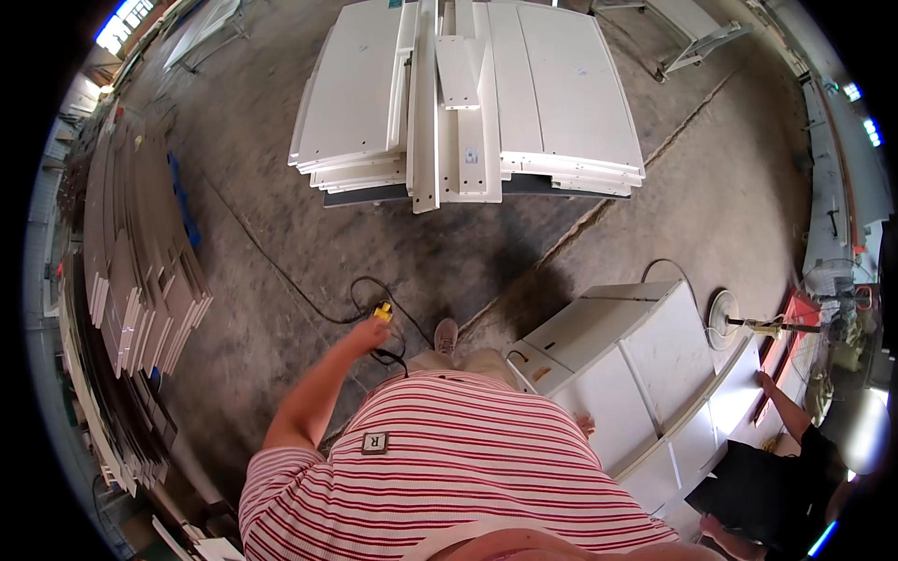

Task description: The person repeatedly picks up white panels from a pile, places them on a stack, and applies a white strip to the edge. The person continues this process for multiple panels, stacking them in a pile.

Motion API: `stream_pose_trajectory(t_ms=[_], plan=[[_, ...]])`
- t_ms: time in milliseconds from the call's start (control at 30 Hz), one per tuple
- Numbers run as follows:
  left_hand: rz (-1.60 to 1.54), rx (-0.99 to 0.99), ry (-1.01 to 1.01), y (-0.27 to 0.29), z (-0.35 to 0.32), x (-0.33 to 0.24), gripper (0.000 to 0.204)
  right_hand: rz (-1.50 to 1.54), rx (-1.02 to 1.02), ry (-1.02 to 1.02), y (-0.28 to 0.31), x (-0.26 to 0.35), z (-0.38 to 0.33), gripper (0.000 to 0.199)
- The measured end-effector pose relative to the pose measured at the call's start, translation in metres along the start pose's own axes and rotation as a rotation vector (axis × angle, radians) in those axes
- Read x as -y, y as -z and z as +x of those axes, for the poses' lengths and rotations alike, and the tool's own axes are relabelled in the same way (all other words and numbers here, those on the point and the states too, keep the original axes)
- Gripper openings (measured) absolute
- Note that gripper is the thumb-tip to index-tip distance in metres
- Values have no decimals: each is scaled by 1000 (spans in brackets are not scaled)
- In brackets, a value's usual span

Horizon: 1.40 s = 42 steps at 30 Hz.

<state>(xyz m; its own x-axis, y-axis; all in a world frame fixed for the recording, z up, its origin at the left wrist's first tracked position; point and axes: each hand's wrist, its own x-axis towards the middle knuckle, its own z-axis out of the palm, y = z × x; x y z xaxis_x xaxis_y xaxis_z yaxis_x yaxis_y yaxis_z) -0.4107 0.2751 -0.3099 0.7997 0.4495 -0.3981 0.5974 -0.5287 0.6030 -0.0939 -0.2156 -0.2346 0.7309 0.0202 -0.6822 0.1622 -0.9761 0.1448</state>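
My left hand reaches forward and is closed around a small yellow-and-black object; its exact kind is too small to make out. A black cable hangs by that hand, and more black cable loops over the concrete floor close by. Only a little of my right hand shows past my striped shirt, beside a white cabinet; its fingers are mostly hidden.
Ahead lies a stack of white panels. Brown boards lean in rows at the left. A round fan-like disc stands behind the cabinet. At the right, a co-worker in black touches a white panel. A crack crosses the floor.
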Motion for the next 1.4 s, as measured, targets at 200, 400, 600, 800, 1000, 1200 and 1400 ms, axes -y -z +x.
stream_pose_trajectory(t_ms=[200,400,600,800,1000,1200,1400], plan=[[-874,51,771,23,-19,-27,13,-175,262,68,22,-2,12,75],[-738,94,622,24,37,50,17,-364,513,327,47,-1,48,71],[-891,-22,705,72,143,-25,26,39,157,493,176,129,120,26],[-872,66,646,85,284,-106,32,1203,404,288,265,249,266,22],[-840,155,445,93,441,-184,35,509,-156,496,336,316,486,24],[-558,-53,349,60,593,-191,66,273,-366,332,422,355,584,85],[-139,-249,472,42,658,-192,77,-115,-477,671,431,357,624,78]])
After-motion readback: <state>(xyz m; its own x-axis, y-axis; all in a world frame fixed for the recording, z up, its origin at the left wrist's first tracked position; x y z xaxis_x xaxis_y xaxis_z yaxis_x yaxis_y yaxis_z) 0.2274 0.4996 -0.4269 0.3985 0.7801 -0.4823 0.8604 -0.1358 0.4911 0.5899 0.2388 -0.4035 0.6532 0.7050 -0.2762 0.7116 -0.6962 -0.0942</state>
